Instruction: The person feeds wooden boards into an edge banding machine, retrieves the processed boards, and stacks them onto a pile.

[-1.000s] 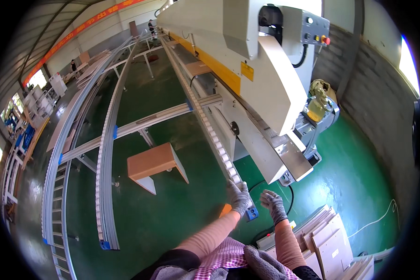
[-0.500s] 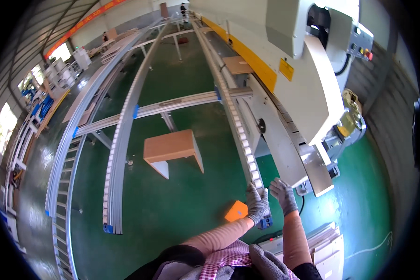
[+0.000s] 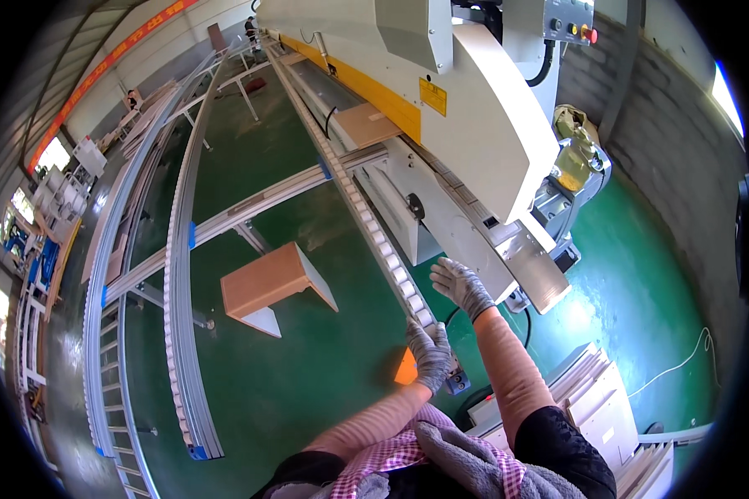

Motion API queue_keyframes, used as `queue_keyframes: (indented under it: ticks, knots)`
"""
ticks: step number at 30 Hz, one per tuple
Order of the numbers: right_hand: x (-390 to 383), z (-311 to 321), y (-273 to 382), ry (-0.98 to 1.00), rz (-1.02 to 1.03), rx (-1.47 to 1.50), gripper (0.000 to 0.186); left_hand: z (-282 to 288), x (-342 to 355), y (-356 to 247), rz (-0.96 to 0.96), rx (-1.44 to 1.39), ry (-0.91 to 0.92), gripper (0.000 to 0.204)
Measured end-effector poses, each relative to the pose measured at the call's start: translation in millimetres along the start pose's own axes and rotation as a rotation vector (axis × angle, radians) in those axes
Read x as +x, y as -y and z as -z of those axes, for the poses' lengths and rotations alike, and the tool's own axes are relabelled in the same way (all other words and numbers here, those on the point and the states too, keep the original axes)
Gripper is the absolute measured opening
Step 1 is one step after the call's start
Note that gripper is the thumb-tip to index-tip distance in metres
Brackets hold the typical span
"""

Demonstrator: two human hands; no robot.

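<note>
Near the close end of a roller rail (image 3: 389,256) with white rollers, my left hand (image 3: 430,356), in a grey glove, rests on the rail with its fingers apart. My gloved right hand (image 3: 464,289) is stretched out in the air to the right of that rail, fingers extended and nothing in it. Beyond it lies the lower edge of a large white and yellow machine (image 3: 495,125). A brown board (image 3: 364,125) lies on the machine's bed farther along. Partly hidden behind my left hand, an orange object (image 3: 406,368) shows on the floor side of the rail.
Another roller rail (image 3: 177,316) runs along on the left, joined by a metal crossbar (image 3: 258,198). A brown bench-like piece (image 3: 266,283) stands on the green floor between the rails. Stacked white panels (image 3: 603,399) stand at my right, near a loose white cable (image 3: 682,362).
The view has turned to the right. My right hand has reached forward, away from my left, and its fingers have straightened. My left hand is still at the rail's end.
</note>
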State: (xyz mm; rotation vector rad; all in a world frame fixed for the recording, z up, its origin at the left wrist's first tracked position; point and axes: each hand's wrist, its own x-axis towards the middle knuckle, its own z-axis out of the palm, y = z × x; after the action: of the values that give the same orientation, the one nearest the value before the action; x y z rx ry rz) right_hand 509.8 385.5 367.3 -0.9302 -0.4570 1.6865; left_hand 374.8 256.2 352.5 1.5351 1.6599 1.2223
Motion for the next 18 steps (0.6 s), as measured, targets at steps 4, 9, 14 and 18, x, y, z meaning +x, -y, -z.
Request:
queue_keyframes:
  ticks: [4,9,14,18]
  knots:
    - [23.4,-6.0,-0.3,0.066,-0.017,0.104,0.064,-0.6,-1.5,5.1,0.012,-0.040,0.030,0.074]
    - [56.9,-13.3,-3.9,0.114,0.007,0.236,0.072,-5.8,-1.9,15.0,0.032,-0.190,0.051,0.078]
    - [89.6,-12.3,0.8,0.179,0.039,0.279,0.082,-6.0,-2.1,11.8,-0.001,-0.123,0.086,0.083]
    - [98.4,-31.6,6.3,0.164,0.036,0.251,0.089,0.8,3.9,5.2,0.061,-0.114,0.078,0.091]
